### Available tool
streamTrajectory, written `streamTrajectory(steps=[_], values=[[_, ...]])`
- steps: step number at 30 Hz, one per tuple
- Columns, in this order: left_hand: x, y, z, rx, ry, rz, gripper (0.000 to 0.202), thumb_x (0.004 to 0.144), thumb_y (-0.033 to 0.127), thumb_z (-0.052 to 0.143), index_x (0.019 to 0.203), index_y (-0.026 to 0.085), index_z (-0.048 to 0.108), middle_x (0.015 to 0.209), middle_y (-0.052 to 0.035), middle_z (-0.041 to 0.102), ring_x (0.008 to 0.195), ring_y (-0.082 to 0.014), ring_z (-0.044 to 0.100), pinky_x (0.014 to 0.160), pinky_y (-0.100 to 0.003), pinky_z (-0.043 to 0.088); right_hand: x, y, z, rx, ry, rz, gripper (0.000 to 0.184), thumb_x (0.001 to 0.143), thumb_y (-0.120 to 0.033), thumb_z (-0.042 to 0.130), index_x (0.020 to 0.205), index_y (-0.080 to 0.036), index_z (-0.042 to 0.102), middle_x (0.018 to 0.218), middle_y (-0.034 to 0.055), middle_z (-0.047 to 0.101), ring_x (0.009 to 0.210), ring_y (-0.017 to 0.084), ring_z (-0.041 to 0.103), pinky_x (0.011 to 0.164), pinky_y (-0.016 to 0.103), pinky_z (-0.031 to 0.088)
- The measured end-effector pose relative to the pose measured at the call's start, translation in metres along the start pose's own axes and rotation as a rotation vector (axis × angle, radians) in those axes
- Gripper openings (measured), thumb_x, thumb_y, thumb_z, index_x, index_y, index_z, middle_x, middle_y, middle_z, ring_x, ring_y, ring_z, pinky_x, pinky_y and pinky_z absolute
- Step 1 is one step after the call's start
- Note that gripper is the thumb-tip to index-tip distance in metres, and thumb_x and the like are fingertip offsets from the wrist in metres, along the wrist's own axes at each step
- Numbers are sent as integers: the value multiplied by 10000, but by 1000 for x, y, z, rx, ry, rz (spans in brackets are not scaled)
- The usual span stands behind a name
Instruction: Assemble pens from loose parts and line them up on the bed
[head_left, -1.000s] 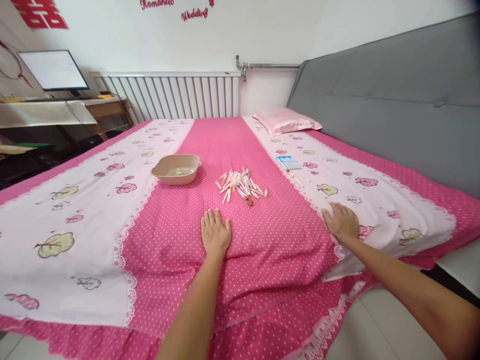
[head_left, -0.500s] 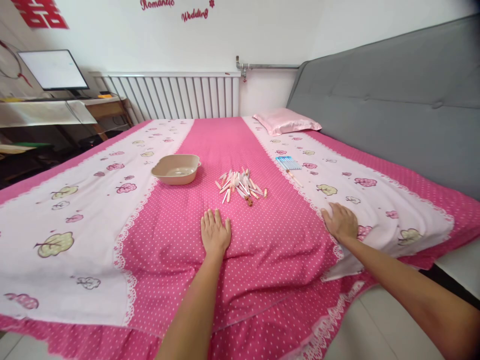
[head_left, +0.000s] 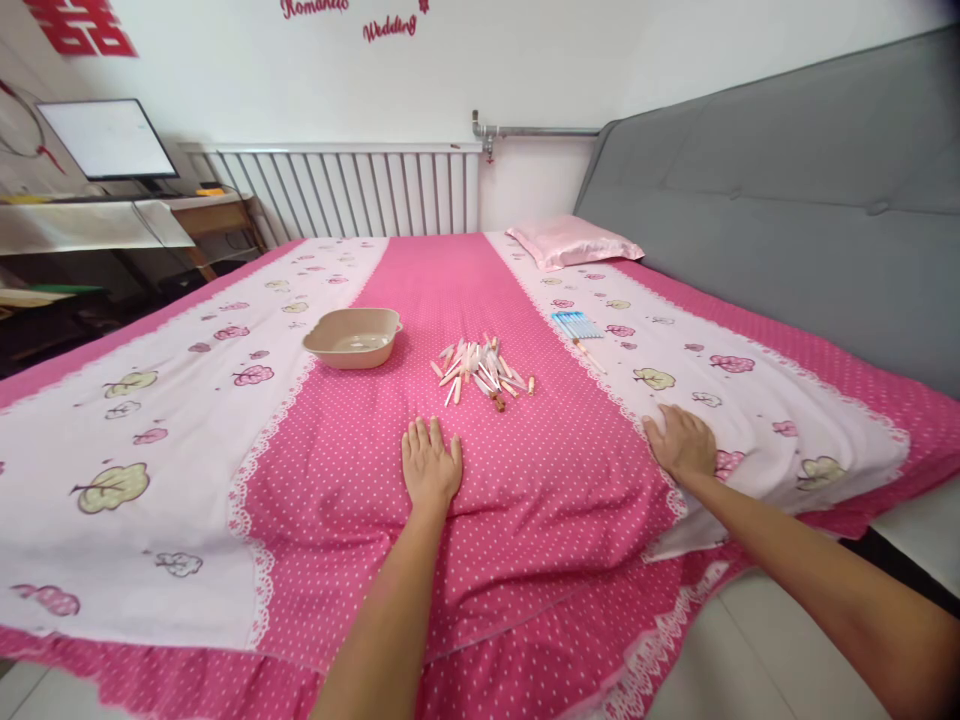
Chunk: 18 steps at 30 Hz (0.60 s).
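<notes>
Pressing down flat on the pink dotted bedspread (head_left: 525, 520), both hands are just lying there palm-down with nothing in them. The left hand (head_left: 430, 468) sits at the lower centre of the frame on the dotted middle strip, fingers (head_left: 424, 433) stretched out straight and close together. The right hand (head_left: 681, 443) is well apart from it, right of centre, on the seam where the dotted strip meets the white flowered panel, fingers laid out flat too. The bedspread covers the whole bed and bunches into a few wrinkles between the two wrists.

Just above the left hand is a loose pile of little sticks (head_left: 482, 371), near it but not touching. Up and left of the pile there's a beige bowl (head_left: 352, 337) sitting upright. Right of the pile, on the white panel, a row of blue pens (head_left: 577, 324) with one single stick (head_left: 590, 357) just below it.

Further back, a pink pillow (head_left: 574, 242) lies by the grey headboard (head_left: 787, 200) at the right of the frame. A white radiator (head_left: 352, 192) runs along the far wall, and a monitor (head_left: 107, 139) stands on a counter (head_left: 210, 207) in the upper left.
</notes>
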<state>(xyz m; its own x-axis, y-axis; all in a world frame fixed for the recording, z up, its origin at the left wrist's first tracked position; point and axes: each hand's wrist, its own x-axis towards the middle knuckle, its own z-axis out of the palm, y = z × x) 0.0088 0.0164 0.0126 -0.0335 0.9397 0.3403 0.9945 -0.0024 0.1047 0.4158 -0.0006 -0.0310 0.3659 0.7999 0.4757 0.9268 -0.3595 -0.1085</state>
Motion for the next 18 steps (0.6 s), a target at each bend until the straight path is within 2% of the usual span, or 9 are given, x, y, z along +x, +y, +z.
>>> streamTrajectory(steps=[18], values=[[-1, 0, -1, 1, -5, -2, 623, 897, 459, 256, 1359, 62, 386, 1399, -189, 404, 1323, -301, 312, 1099, -427, 209, 1, 2, 2, 16, -7, -4, 519, 888, -465, 341, 1224, -107, 510, 1234, 138, 534, 1142, 264, 442, 984, 395, 310]])
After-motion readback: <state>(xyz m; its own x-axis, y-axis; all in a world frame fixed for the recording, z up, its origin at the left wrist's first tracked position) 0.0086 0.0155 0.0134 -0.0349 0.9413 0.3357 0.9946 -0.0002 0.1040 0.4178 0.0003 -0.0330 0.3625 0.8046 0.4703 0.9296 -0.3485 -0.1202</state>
